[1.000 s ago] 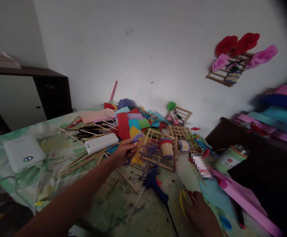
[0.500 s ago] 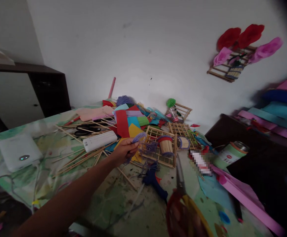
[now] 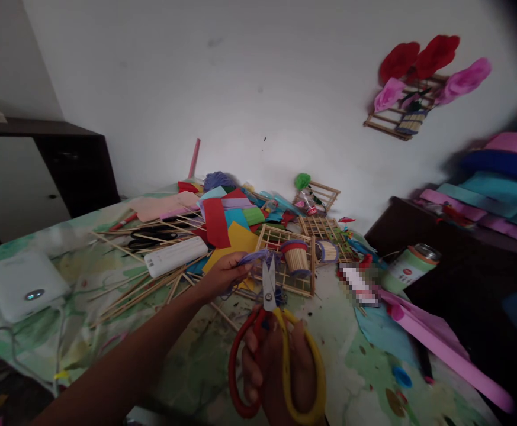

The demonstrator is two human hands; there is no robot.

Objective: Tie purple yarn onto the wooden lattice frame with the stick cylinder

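Between its thumb and fingers, my left hand [image 3: 227,273] pinches a bundle of purple yarn [image 3: 256,257] over the middle of the table. My right hand [image 3: 276,361] grips scissors [image 3: 269,290] with one red and one yellow handle. The blades point away from me, slightly parted, with their tips at the yarn's right part. Behind the blades lies a bamboo-stick lattice [image 3: 314,275] with a small stick basket [image 3: 296,257] on it, rimmed in red and purple. A blue glue gun is mostly hidden behind the scissors and my right hand.
Colored sheets [image 3: 216,222], loose sticks [image 3: 140,299] and a white power strip [image 3: 176,255] lie left of centre. A white device [image 3: 26,287] with cables is at far left. A green jar [image 3: 411,267] and pink roll [image 3: 453,358] are at right.
The scissors, low at the right before, have swung up and left to the yarn, and their blades now show parted. My left hand still holds the yarn. The view has shifted slightly.
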